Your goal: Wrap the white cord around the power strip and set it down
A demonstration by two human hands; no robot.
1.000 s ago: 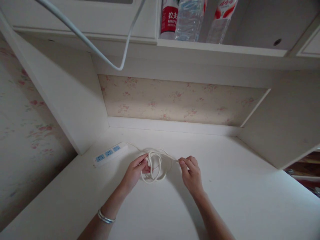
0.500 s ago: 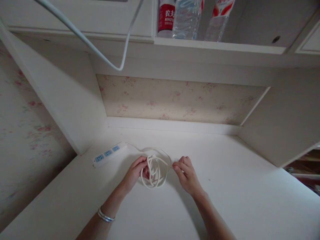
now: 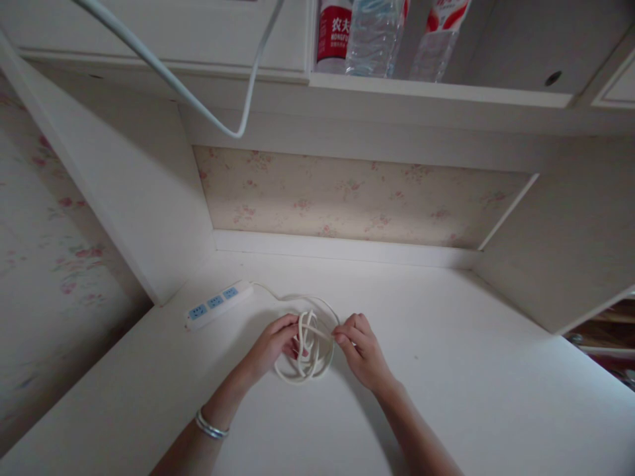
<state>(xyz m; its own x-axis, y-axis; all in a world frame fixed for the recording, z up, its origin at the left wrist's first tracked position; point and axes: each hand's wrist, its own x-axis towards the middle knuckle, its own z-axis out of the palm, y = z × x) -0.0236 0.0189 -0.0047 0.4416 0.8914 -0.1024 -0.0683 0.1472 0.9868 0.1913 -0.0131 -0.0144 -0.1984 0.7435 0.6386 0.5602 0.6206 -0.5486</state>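
A white power strip [image 3: 219,305] with three blue socket panels lies at an angle on the left of the white desk. Its cord runs from the strip's right end over the desktop to a loose coil of white power cord [image 3: 314,378] in front of me. My left hand [image 3: 281,338] is closed on the coil's left side, with some fingers hidden behind the loops. At the coil's right edge, my right hand [image 3: 358,347] pinches a stretch of the cord between thumb and fingers.
Above the white desktop [image 3: 446,390] hangs a shelf [image 3: 446,92] holding several plastic bottles [image 3: 376,39]. A thick pale cable [image 3: 198,109] dangles at the upper left. Side panels [image 3: 114,178] bound the desk left and right.
My right hand has shifted slightly left, closer to the coil. The loops have changed shape and hang a little lower at the left. The power strip stays in place.
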